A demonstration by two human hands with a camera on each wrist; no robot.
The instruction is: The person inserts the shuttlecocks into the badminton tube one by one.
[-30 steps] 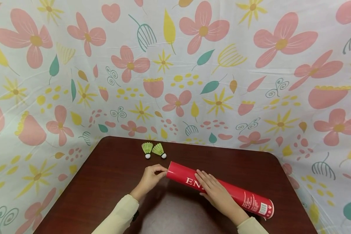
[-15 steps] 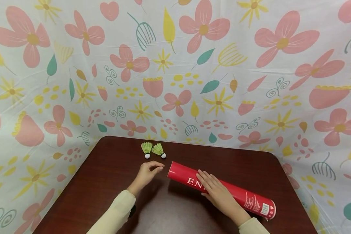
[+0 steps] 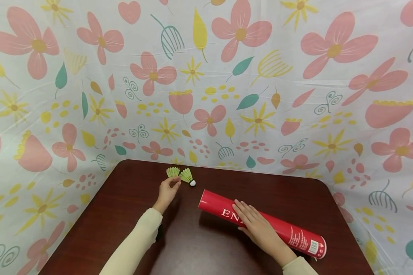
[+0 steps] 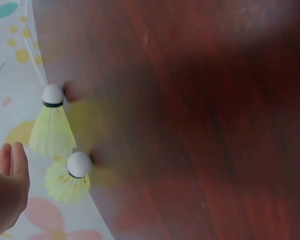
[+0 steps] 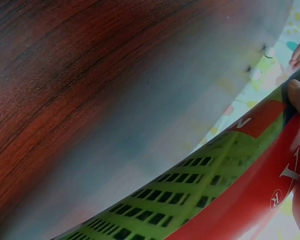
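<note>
Two yellow shuttlecocks with white corks lie side by side at the back of the table. My left hand [image 3: 168, 193] is at the left shuttlecock [image 3: 173, 172], hiding its cork in the head view, thumb and forefinger held near each other. The left wrist view has the fingers beside that shuttlecock [image 4: 79, 165], with the right shuttlecock [image 4: 52, 125] above. My right hand [image 3: 258, 231] holds a long red shuttlecock tube [image 3: 215, 200] around its middle, fingers over the top and thumb on the near side. White lettering is partly covered by the hand.
The dark wooden table [image 3: 199, 248] has a glossy top and rounded back corners. A flower-printed cloth [image 3: 210, 76] hangs behind it and along both sides. A shadow falls under the tube's left end.
My left hand has left the tube's left end and moved back and left to the left shuttlecock. The right hand stays on the tube, which has shifted slightly right in view.
</note>
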